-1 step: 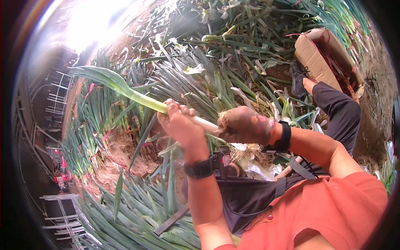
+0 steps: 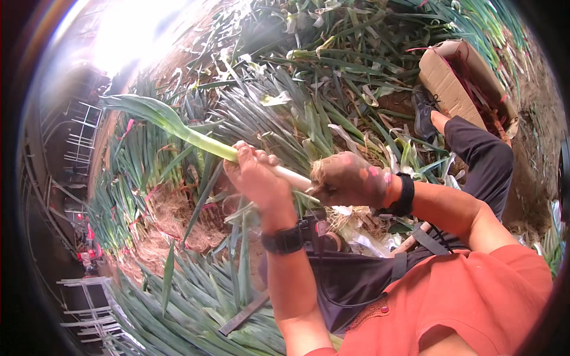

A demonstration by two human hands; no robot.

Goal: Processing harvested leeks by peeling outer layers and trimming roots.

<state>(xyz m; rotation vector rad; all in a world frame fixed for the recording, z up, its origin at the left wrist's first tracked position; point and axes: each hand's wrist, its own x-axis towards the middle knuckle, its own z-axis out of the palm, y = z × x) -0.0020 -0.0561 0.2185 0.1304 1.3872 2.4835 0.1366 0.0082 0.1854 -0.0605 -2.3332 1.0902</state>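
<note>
A long green onion (image 2: 205,143) slants across the middle, its leafy green top to the upper left and its white shaft to the right. My left hand (image 2: 255,175) is bare and closed around the shaft where green turns white. At the root end my right hand (image 2: 350,178), in a dirt-stained patterned glove, is closed on the onion. Pale stringy roots (image 2: 319,174) show beside the glove's fingers. The glove hides the very end of the shaft. Loose peeled leaves (image 2: 362,234) lie below my right hand.
A pile of onions (image 2: 261,113) lies beyond my hands. Tied bundles (image 2: 148,178) stand at left, with more onions (image 2: 196,302) at lower left. An open cardboard box (image 2: 451,89) holding reddish strips stands at upper right by my shoe (image 2: 426,113). White wire racks (image 2: 89,314) line the left edge.
</note>
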